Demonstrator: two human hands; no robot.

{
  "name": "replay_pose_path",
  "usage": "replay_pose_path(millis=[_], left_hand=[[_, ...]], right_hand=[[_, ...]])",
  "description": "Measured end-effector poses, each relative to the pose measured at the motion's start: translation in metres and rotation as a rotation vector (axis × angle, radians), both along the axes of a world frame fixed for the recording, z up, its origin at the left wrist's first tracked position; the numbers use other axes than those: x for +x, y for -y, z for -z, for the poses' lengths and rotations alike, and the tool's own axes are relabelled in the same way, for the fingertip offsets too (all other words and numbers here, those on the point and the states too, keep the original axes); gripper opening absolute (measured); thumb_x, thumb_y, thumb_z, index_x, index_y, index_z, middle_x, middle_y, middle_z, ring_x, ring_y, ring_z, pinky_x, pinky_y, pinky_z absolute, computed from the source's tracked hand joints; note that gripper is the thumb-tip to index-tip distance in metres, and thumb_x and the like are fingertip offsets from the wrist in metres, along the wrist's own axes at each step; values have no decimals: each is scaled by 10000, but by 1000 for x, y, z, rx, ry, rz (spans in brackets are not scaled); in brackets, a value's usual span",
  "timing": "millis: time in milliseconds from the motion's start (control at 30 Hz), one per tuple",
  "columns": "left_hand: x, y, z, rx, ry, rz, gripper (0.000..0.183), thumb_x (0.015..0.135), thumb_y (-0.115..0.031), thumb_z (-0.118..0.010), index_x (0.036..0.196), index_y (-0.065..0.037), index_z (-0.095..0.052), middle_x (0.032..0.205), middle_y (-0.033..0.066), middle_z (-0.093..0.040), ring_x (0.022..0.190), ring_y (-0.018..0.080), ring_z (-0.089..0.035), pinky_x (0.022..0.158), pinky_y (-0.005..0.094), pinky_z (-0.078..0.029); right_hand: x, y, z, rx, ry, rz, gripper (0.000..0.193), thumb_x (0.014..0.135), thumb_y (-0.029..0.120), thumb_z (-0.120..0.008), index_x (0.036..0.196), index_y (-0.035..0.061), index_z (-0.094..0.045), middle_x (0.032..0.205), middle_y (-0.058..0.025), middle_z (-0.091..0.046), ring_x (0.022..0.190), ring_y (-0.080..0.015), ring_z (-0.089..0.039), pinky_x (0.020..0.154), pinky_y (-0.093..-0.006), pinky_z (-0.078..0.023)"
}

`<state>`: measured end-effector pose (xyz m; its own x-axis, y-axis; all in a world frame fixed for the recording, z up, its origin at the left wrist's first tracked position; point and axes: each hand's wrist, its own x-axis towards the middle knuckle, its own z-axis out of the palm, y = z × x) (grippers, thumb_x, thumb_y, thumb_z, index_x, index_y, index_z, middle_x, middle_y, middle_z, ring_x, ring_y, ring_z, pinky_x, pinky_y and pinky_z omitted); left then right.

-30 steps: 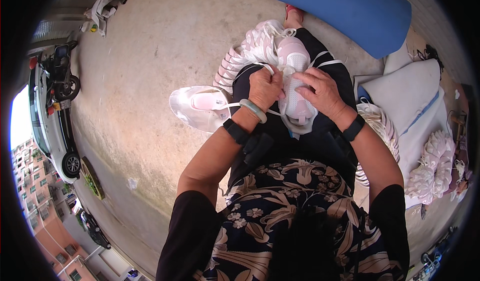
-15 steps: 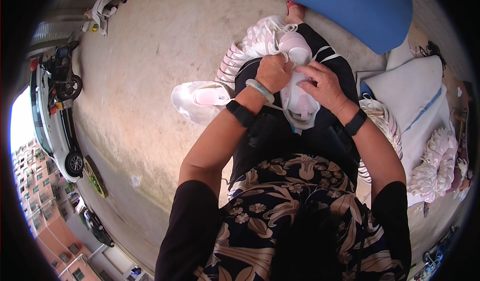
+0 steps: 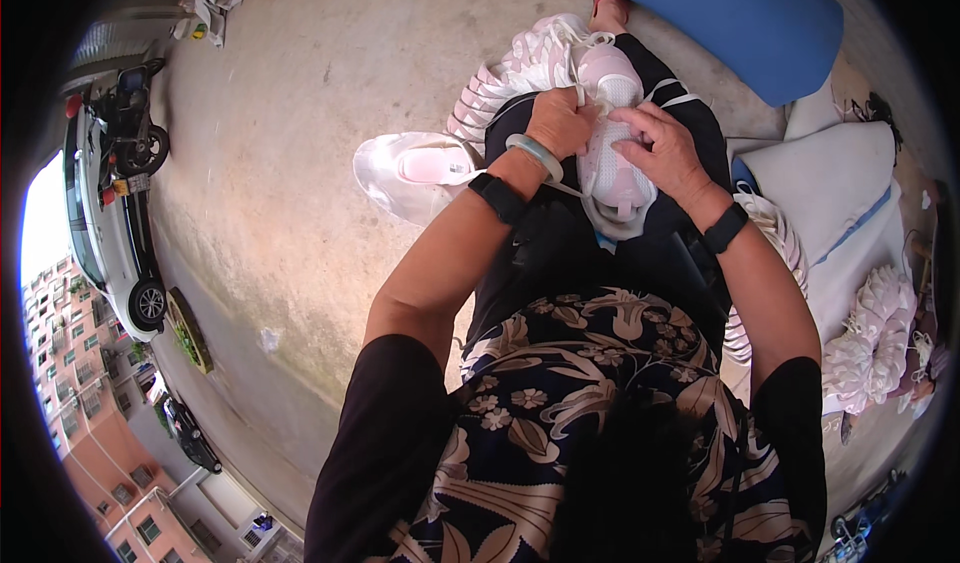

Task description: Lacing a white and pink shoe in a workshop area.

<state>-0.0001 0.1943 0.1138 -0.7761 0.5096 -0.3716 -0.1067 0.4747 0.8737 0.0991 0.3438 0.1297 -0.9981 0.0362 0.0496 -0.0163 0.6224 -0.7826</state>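
Note:
A pink-and-white shoe upper (image 3: pixel 606 168) lies lengthwise across my dark-trousered lap, with a pale strap along its edge. My left hand (image 3: pixel 558 125), wearing a bangle and black wristband, pinches at its left side; what the fingertips hold is hidden. Over its right side rests my right hand (image 3: pixel 665 153), thumb and forefinger apart and touching the upper. A rounded pink-and-white piece (image 3: pixel 607 66) sits just beyond my hands. To the left, a curved stack of pink-and-white shoe uppers (image 3: pixel 490 98) leans by my leg, beside a white shoe piece (image 3: pixel 415 173) with a pink inside.
A blue mat (image 3: pixel 740 23) lies at the far right. White sheets (image 3: pixel 825 183) and more bundled uppers (image 3: pixel 870 348) are on my right. At the left stand a motorbike (image 3: pixel 140 128) and a white car (image 3: pixel 105 233). A planter (image 3: pixel 187 333) is near them.
The view has shifted a little, so the scene sits slightly higher and further right. My hands keep nearly the same places on the upper, with the right fingers a little more bent.

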Motion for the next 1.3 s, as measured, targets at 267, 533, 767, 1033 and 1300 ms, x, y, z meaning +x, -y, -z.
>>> replay_pose_path(millis=[267, 533, 767, 1033, 1300], left_hand=[[29, 8, -31, -179, -567, -57, 312, 682, -231, -681, 872, -23, -547, 711, 136, -586, 660, 330, -593, 582, 397, -472], [35, 17, -27, -94, -769, 198, 526, 641, -256, -735, 1068, 0, -564, 937, 150, -598, 665, 251, -589, 621, 323, -488], [37, 8, -29, -341, -730, 330, 357, 694, -159, -604, 987, 35, -543, 816, 173, -605, 708, 312, -611, 628, 384, -495], [40, -11, -24, -599, -783, 402, 189, 726, -89, -503, 873, 29, -509, 776, 192, -601, 677, 315, -626, 581, 377, -513], [28, 12, -17, -242, -677, 268, 266, 649, -103, -601, 895, -4, -589, 653, 140, -603, 624, 282, -613, 586, 350, -479]], right_hand=[[1, -1, 1, -52, 7, 20, 336, 679, 114, -644, 1011, 117, -602, 808, -43, -523, 704, -190, -551, 644, -292, -455], [-3, -3, 11, -84, -87, 18, 249, 747, 94, -572, 989, 127, -620, 824, -62, -560, 740, -235, -578, 654, -323, -468], [-8, -2, 9, 15, -173, 9, 172, 760, 151, -571, 917, 120, -633, 854, -64, -604, 765, -259, -595, 669, -355, -469], [-16, 3, 8, 36, -143, 33, 150, 725, 152, -578, 855, 111, -638, 741, -70, -620, 696, -245, -610, 635, -325, -470], [-15, -6, 3, -950, 247, 166, 147, 813, 125, -586, 914, 29, -631, 793, 7, -582, 755, -61, -504, 702, -214, -412]])
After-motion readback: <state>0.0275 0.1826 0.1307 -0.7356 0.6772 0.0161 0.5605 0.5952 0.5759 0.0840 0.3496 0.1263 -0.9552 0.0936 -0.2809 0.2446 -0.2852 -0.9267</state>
